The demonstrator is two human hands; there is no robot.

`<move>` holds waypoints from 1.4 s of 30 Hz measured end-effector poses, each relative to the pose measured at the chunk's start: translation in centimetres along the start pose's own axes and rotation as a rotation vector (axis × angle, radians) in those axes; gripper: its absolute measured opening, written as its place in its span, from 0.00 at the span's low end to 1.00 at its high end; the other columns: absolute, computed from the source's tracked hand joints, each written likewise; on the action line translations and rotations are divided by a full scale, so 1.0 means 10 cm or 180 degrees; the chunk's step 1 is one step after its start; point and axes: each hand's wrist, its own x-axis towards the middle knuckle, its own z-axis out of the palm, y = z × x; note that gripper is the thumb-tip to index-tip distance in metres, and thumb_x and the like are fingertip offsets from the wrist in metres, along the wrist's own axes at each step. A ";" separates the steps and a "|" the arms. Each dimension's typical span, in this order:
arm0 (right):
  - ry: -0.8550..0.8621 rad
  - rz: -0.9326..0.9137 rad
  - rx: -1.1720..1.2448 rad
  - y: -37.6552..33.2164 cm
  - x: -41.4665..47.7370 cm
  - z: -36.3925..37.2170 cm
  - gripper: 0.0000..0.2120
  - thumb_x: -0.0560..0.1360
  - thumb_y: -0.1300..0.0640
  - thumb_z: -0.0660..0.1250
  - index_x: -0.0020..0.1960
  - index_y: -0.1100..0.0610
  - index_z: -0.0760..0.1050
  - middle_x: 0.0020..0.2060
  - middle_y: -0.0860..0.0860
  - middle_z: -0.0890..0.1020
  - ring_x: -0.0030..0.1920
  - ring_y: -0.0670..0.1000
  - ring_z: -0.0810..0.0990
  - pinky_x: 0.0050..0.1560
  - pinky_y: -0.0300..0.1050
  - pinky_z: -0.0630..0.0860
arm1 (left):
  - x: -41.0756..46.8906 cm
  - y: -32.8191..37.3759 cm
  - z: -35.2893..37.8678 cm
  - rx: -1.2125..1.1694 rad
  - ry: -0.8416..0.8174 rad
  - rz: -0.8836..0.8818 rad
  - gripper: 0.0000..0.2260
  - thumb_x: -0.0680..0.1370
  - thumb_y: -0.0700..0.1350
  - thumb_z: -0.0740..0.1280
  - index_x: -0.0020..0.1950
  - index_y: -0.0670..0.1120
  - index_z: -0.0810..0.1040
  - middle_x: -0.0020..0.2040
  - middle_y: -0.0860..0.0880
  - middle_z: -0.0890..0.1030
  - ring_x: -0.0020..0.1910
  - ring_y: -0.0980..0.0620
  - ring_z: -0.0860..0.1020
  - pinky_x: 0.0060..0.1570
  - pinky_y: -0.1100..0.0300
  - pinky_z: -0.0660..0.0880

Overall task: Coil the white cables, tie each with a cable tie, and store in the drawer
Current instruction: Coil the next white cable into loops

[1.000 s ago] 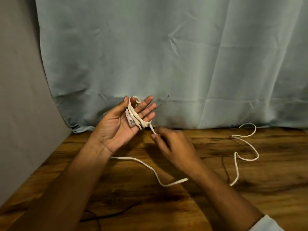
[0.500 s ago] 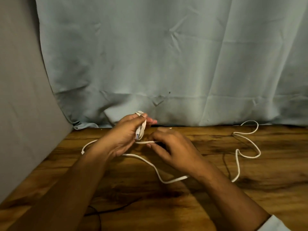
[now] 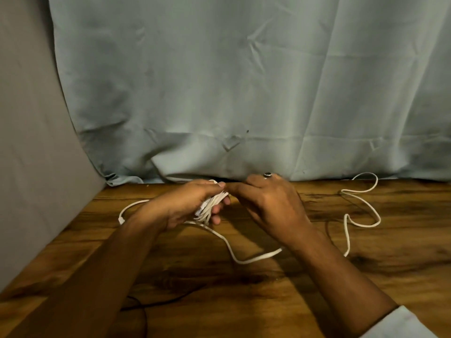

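Hands: left (image 3: 185, 208) grips white cable (image 3: 211, 207) coil; right (image 3: 268, 203) pinches strand

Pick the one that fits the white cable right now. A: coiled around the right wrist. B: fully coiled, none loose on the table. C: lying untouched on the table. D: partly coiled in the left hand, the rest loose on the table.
D: the left hand grips a bundle of loops of the white cable, while a long loose run winds over the wooden table to the right.
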 end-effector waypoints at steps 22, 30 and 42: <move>0.0385 0.0633 0.1792 -0.23 -0.05 0.19 0.19 0.84 0.54 0.65 0.74 0.53 0.76 0.58 0.51 0.78 0.56 0.51 0.80 0.51 0.55 0.79 | -0.13 0.09 -0.18 -0.0610 -0.0821 -0.0032 0.20 0.81 0.59 0.56 0.37 0.46 0.71 0.26 0.52 0.62 0.22 0.54 0.62 0.40 0.54 0.70; 0.0107 0.0912 0.2638 -0.31 -0.05 0.19 0.17 0.86 0.53 0.59 0.73 0.52 0.72 0.68 0.49 0.75 0.69 0.51 0.76 0.64 0.55 0.76 | -0.19 0.10 -0.18 -0.0582 -0.1208 0.0054 0.21 0.80 0.62 0.60 0.37 0.47 0.70 0.23 0.54 0.62 0.20 0.56 0.63 0.39 0.56 0.73; 0.0080 0.1395 0.3439 -0.40 -0.02 0.21 0.09 0.87 0.56 0.58 0.61 0.59 0.74 0.51 0.49 0.82 0.53 0.48 0.82 0.55 0.49 0.79 | -0.18 0.05 -0.13 -0.0571 -0.1052 0.0325 0.16 0.82 0.54 0.64 0.38 0.47 0.73 0.26 0.51 0.66 0.29 0.51 0.72 0.46 0.55 0.75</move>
